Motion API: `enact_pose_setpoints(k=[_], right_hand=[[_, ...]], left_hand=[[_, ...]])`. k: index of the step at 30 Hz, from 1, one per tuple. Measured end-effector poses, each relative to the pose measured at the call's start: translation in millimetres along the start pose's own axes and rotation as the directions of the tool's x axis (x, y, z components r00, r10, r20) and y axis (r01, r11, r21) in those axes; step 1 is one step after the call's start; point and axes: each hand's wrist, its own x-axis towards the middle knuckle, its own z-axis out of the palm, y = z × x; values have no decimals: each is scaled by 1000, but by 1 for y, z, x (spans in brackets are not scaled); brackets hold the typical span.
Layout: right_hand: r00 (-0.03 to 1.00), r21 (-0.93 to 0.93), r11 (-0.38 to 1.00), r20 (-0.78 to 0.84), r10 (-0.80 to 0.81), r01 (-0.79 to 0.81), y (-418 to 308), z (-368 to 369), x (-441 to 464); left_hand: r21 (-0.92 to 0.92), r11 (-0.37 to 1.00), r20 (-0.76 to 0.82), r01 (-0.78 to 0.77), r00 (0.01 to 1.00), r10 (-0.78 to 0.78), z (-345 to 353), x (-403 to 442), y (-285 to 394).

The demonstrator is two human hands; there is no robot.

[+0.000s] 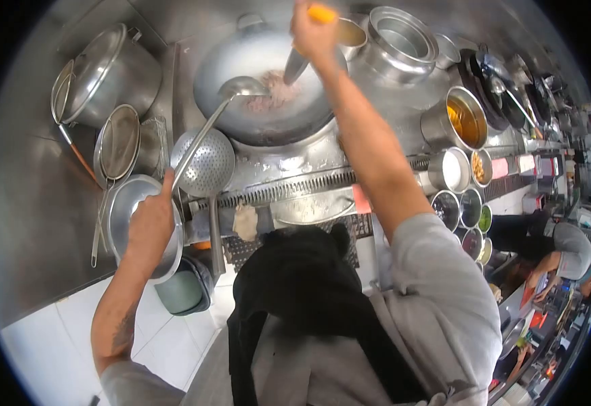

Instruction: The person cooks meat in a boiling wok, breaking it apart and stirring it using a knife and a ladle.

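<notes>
Steam rises from a large wok [275, 125] at the top centre, with pinkish, meat-like pieces [273, 95] in its middle. My left hand [152, 227] is closed round the handle of a long metal ladle [240, 88], whose bowl is over the wok beside the pieces. Above the wok's right side, my right hand [314, 34] is closed on a tool with an orange handle [322, 13]. The tool's dark blade [295, 66] points down toward the pieces. Motion blurs this hand slightly.
A perforated skimmer [207, 162], a metal bowl [116, 210], mesh strainers [119, 142] and a lidded pot [116, 74] are at left. Right are a pot of orange liquid [468, 118], ingredient containers [450, 170] and a large pot [402, 44]. A co-worker [570, 250] is far right.
</notes>
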Motion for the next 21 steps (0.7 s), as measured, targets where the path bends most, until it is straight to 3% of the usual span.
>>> enact_pose_setpoints(k=[1, 2, 3, 6, 7, 8, 9, 12, 16, 17, 18, 21], right_hand=[[1000, -2, 1000, 0, 3, -3, -5, -11, -1], [916, 112, 926, 230, 330, -362, -15, -15, 13], [641, 84, 694, 475, 603, -715, -22, -32, 3], [569, 471, 421, 231, 789, -775, 29, -39, 28], [497, 459, 397, 118, 860, -795, 50, -50, 37], [361, 293, 383, -131, 924, -876, 94, -51, 38], [155, 295, 227, -250, 956, -928, 111, -63, 41], [225, 265, 293, -259, 939, -919, 113, -70, 46], [768, 184, 787, -175, 616, -589, 71, -27, 87], [649, 486, 471, 309, 695, -736, 9, -52, 116], [786, 491, 617, 322, 528, -616, 16, -38, 127], [811, 631, 519, 362, 459, -576, -65, -48, 142]], left_hand=[[2, 1000, 3, -2, 1000, 2, 3, -1, -1], [-9, 1000, -48, 6, 999, -7, 5, 5, -1], [-8, 1000, -43, -13, 999, 13, 9, -5, -2], [30, 999, -34, -38, 999, 39, 15, -8, 0], [32, 999, -30, -38, 999, 39, 15, -10, 1], [19, 1000, -19, -16, 1000, 16, 18, -12, 2], [9, 1000, -6, 1, 1000, -1, 18, -15, 5], [19, 1000, 7, 17, 1000, -17, 20, -16, 6], [20, 1000, -30, 16, 999, -15, 9, -13, 4], [44, 999, -51, 17, 999, -15, 1, -12, 4], [68, 998, -65, 17, 998, -12, -4, -12, 3], [16, 1000, -97, -4, 995, 6, -12, -11, 8]])
